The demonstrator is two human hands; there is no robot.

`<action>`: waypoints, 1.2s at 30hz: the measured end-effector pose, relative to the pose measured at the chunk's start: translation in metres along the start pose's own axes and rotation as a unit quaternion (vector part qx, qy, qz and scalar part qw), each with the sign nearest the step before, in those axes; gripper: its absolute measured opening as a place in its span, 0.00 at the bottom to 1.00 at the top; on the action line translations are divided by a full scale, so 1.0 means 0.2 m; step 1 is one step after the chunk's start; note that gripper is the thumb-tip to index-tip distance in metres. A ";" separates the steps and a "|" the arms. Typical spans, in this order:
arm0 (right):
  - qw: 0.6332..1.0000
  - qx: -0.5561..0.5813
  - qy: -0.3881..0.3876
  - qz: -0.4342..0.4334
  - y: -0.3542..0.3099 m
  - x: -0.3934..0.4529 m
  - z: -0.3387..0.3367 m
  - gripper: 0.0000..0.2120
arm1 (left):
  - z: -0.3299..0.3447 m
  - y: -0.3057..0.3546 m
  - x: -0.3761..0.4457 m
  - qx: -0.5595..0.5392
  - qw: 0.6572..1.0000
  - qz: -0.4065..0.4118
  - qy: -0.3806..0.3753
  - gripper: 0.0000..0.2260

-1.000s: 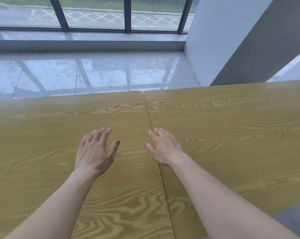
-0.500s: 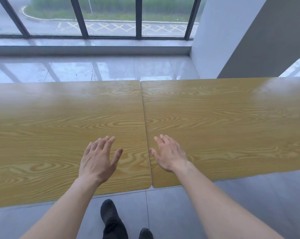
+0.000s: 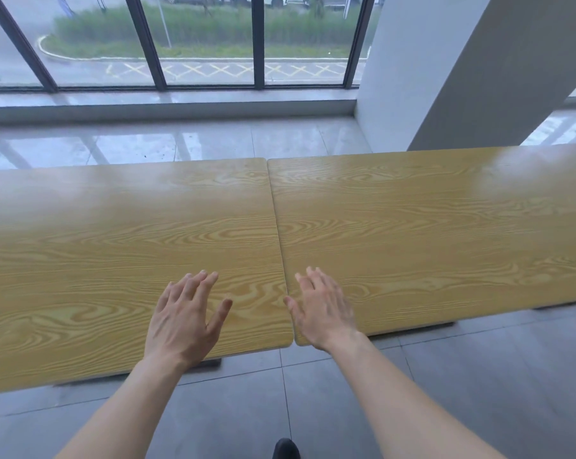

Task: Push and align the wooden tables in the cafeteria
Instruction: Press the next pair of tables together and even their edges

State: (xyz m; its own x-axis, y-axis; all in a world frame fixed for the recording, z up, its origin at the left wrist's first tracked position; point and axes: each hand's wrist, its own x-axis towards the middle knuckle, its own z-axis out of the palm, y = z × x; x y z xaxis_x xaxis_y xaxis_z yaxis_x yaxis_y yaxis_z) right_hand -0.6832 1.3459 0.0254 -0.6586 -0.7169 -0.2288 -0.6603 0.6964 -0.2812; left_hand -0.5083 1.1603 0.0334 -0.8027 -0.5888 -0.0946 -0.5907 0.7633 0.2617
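Two yellow wood-grain tables stand side by side, the left table (image 3: pixel 97 243) and the right table (image 3: pixel 429 226), their short edges meeting along a thin seam down the middle. My left hand (image 3: pixel 184 318) hovers with fingers spread over the near right corner of the left table. Over the near left corner of the right table is my right hand (image 3: pixel 323 309), also spread flat. Neither hand holds anything. I cannot tell whether the palms touch the tabletops.
A white pillar (image 3: pixel 462 71) rises just behind the right table. A low window ledge (image 3: pixel 167 109) and tall dark-framed windows (image 3: pixel 207 41) run along the back. Grey floor tiles (image 3: pixel 479 376) lie between me and the tables. The tip of a dark shoe (image 3: pixel 285 449) shows at the bottom.
My view has pulled back and up: the tables' near edges and the floor in front now show. Both hands have slid back from mid-table towards the near corners by the seam.
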 end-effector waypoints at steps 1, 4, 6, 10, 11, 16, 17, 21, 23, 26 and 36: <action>1.000 0.000 0.006 -0.011 -0.03 0.01 0.06 0.31 | 0.04 -0.03 0.00 0.001 1.000 0.004 0.004 0.33; 0.999 0.006 0.017 -0.045 -0.14 0.07 0.28 0.31 | 0.21 -0.16 0.02 0.004 1.000 0.005 0.008 0.35; 0.998 0.005 0.012 -0.055 -0.20 0.11 0.45 0.32 | 0.34 -0.25 0.04 0.010 1.000 0.004 0.005 0.35; 0.997 -0.007 0.051 -0.060 -0.27 0.19 0.71 0.32 | 0.57 -0.40 0.07 0.023 1.000 0.017 0.003 0.34; 0.996 -0.010 0.072 -0.060 -0.27 0.20 0.75 0.32 | 0.61 -0.42 0.07 0.024 0.999 0.022 0.005 0.33; 0.989 -0.015 0.130 -0.068 -0.24 0.21 0.82 0.32 | 0.71 -0.44 0.06 0.016 0.999 0.019 0.032 0.32; 0.989 -0.011 0.132 -0.070 -0.24 0.21 0.82 0.31 | 0.71 -0.43 0.06 0.020 0.999 0.018 0.032 0.32; 0.988 -0.005 0.137 -0.074 -0.22 0.21 0.82 0.30 | 0.71 -0.42 0.05 0.032 0.999 0.021 0.026 0.35; 0.988 0.003 0.136 -0.079 -0.20 0.21 0.82 0.30 | 0.71 -0.42 0.05 0.039 0.999 0.025 0.024 0.36; 0.988 0.016 0.133 -0.080 -0.18 0.22 0.82 0.29 | 0.71 -0.41 0.06 0.041 0.999 0.028 0.021 0.36; 0.992 -0.033 0.096 -0.070 -0.20 0.22 0.81 0.30 | 0.70 -0.43 0.06 0.042 0.998 0.036 0.004 0.37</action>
State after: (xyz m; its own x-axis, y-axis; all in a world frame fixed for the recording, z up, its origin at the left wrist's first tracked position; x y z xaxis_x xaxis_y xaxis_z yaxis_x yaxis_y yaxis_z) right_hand -0.6268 1.2813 -0.1236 -0.6113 -0.7913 -0.0086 -0.7682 0.5960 -0.2338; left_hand -0.4787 1.1247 -0.1249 -0.8432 -0.5330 -0.0703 -0.5361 0.8235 0.1857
